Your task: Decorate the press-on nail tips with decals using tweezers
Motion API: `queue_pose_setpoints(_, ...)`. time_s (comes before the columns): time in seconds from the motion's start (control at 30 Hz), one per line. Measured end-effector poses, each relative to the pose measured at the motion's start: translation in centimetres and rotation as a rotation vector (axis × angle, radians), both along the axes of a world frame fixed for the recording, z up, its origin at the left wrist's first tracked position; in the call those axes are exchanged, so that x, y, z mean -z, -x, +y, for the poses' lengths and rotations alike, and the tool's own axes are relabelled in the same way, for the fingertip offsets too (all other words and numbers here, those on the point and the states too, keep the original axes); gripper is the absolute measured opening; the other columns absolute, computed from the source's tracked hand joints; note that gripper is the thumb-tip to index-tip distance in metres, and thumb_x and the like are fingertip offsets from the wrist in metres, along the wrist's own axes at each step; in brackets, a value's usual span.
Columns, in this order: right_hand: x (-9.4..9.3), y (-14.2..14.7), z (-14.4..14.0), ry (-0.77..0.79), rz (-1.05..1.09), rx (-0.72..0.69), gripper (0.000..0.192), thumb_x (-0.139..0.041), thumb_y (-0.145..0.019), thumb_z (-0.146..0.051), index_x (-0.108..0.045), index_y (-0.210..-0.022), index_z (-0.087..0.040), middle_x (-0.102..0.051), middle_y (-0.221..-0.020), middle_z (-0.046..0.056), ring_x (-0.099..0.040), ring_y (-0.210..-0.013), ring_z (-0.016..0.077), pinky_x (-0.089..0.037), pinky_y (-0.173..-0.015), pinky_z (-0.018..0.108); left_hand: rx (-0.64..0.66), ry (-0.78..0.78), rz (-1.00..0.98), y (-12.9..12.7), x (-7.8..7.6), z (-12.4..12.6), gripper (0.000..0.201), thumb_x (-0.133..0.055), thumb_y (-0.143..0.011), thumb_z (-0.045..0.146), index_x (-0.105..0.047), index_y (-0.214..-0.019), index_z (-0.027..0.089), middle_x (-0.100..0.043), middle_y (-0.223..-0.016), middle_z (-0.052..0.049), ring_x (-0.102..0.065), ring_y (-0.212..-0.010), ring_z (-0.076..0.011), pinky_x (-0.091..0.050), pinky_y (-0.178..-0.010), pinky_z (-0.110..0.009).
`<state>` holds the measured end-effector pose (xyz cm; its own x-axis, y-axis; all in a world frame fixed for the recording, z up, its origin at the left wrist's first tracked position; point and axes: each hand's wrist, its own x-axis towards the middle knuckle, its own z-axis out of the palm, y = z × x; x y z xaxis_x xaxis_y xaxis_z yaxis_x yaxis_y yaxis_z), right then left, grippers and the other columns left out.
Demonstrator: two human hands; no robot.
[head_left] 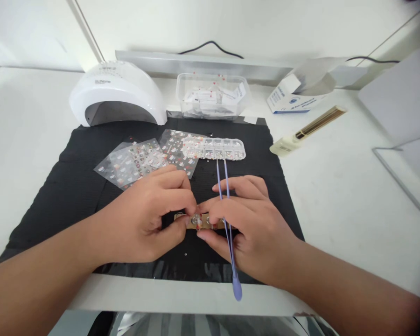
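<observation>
A narrow brown strip [192,224] lies on the black mat, bearing several decorated nail tips [199,221] with red and white designs and round shiny spots. My left hand [154,217] is closed in a pinch at the strip's left part, thumb below and index finger above. My right hand [248,224] holds lilac tweezers [232,256] across its fingers, their tips pointing away from me and apart. Its thumb and index finger also reach the strip from the right and cover part of it. Beyond the tweezer tips sits a clear compartment case [234,150] of small rhinestones.
Sticker sheets [122,161] overlap on the black mat [77,186]. Behind stand a white nail lamp [122,88], a clear tub [213,109] of packets and an opened white-and-blue box [280,95]. At right is a cream bottle with a gold cap [320,122], near a metal stand [399,177].
</observation>
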<state>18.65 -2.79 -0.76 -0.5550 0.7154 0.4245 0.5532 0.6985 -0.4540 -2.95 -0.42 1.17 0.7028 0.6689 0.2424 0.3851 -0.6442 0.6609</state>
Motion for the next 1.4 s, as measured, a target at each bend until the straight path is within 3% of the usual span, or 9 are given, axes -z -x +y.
queue_pose_setpoints(0.53,-0.04,0.05,0.08,-0.037,0.0,-0.003,0.021,-0.07,-0.081,-0.015,-0.051,-0.075,-0.023,-0.076,-0.074,-0.004,-0.061,-0.092,0.0221,-0.038,-0.082,0.041,0.074,0.025,-0.002,-0.23,0.02,-0.37,0.024,-0.052,-0.08,0.004,-0.071,-0.086,0.018,-0.052,-0.086,-0.004,-0.05,-0.075,-0.0159,-0.042,-0.07,-0.034)
queue_pose_setpoints(0.9,0.26,0.09,0.08,-0.058,-0.004,0.005,0.019,-0.069,-0.083,-0.017,-0.053,-0.074,-0.022,-0.076,-0.073,-0.003,-0.06,-0.093,0.0224,-0.037,-0.084,0.04,0.084,-0.077,0.068,-0.05,-0.14,-0.5,0.018,-0.052,-0.083,0.008,-0.064,-0.074,0.017,-0.053,-0.086,-0.005,-0.046,-0.075,-0.0168,-0.039,-0.068,-0.036)
queue_pose_setpoints(1.4,0.29,0.21,0.02,-0.052,0.0,0.013,0.019,-0.07,-0.082,-0.015,-0.054,-0.073,-0.022,-0.075,-0.071,-0.004,-0.059,-0.093,0.022,-0.037,-0.085,0.04,0.025,-0.101,0.019,0.12,-0.13,-0.38,0.015,-0.053,-0.083,0.012,-0.065,-0.078,0.02,-0.05,-0.085,-0.006,-0.048,-0.074,-0.019,-0.04,-0.065,-0.037)
